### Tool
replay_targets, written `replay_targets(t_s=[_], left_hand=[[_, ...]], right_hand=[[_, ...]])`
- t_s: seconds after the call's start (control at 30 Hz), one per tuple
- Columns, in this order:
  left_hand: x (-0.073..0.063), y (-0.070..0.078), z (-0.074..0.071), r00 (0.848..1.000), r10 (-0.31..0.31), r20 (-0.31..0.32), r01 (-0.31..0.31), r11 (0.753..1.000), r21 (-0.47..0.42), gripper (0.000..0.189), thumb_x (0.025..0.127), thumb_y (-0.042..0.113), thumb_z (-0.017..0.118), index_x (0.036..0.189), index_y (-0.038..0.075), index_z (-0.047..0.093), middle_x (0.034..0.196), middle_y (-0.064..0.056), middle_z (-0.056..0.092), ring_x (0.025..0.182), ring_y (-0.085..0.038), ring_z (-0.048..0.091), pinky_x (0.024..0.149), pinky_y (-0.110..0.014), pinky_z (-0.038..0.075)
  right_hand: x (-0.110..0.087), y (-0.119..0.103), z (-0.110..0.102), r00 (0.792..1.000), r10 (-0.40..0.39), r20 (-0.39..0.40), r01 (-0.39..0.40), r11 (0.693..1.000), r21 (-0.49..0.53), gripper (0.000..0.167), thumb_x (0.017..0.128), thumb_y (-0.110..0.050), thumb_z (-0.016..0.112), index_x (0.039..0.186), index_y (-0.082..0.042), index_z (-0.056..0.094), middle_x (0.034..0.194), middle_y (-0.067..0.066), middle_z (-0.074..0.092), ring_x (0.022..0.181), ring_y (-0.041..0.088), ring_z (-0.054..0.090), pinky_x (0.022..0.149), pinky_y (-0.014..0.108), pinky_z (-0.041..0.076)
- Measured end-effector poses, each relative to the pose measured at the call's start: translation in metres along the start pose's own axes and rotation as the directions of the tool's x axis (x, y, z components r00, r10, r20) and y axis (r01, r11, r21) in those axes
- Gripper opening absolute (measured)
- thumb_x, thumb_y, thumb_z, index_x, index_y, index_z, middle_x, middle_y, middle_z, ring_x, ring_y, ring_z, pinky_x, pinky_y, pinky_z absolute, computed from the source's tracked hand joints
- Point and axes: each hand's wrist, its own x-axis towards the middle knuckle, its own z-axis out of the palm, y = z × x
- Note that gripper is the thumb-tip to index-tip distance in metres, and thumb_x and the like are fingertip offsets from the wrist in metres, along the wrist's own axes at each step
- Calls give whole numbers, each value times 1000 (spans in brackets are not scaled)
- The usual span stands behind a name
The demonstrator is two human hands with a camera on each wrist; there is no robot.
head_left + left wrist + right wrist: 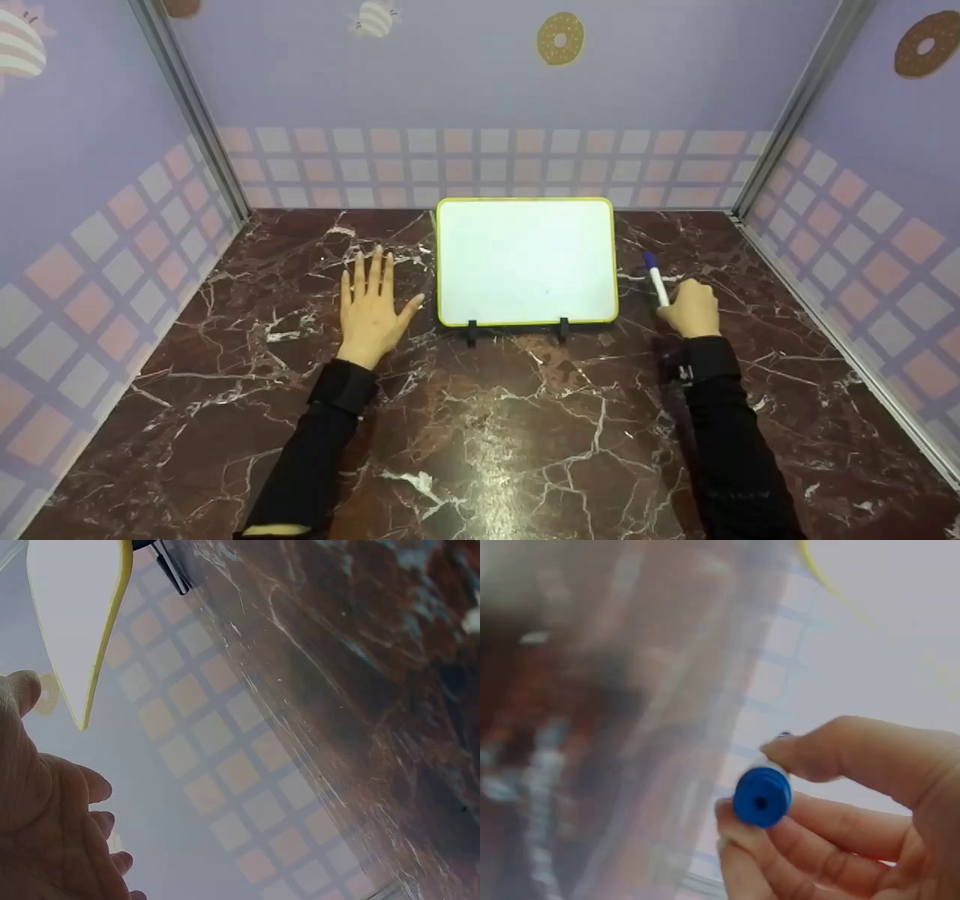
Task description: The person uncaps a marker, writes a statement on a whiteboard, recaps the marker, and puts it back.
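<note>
A blue-ended white marker (659,289) is pinched in the right hand (691,309), its blue end aimed ahead of the hand. Left of that hand, a yellow-framed whiteboard (526,262) is propped on black feet (472,334) on the tabletop (517,397). Farther left, the left hand (371,319) is held with its fingers spread.

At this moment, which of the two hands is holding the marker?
The right hand: its fingers grip the white marker, while the left hand is spread and holds nothing.
</note>
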Motion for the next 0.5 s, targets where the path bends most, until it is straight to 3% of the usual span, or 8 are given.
replay_targets(t_s=[0.1, 0.3, 0.5], left_hand=[[0, 1, -1, 1000, 12, -10, -12, 1000, 4, 85, 101, 57, 42, 160, 6, 9, 168, -12, 0, 154, -36, -3, 126, -53, -4], [2, 7, -4, 995, 68, -78, -66, 997, 25, 79, 102, 54, 41, 160, 8, 12, 168, -11, 5, 155, -33, 1, 127, -50, -3], [2, 21, -10, 969, 173, -177, -168, 985, 43, 76, 102, 48, 45, 160, 9, 15, 168, -9, 10, 155, -31, 6, 128, -48, 2]], right_hand=[[-1, -9, -8, 997, -38, -72, 42, 998, 53, 31, 79, -5, 69, 103, 14, 70, 96, 34, 69, 89, 52, 65, 81, 62, 54], [-7, -36, -15, 974, -135, -180, 157, 980, 119, 31, 81, 0, 66, 109, 12, 70, 95, 30, 72, 88, 45, 70, 83, 59, 54], [-17, -69, -12, 947, -249, -204, 281, 948, 150, 25, 82, 3, 67, 106, 8, 73, 88, 25, 74, 79, 38, 71, 74, 53, 57]])
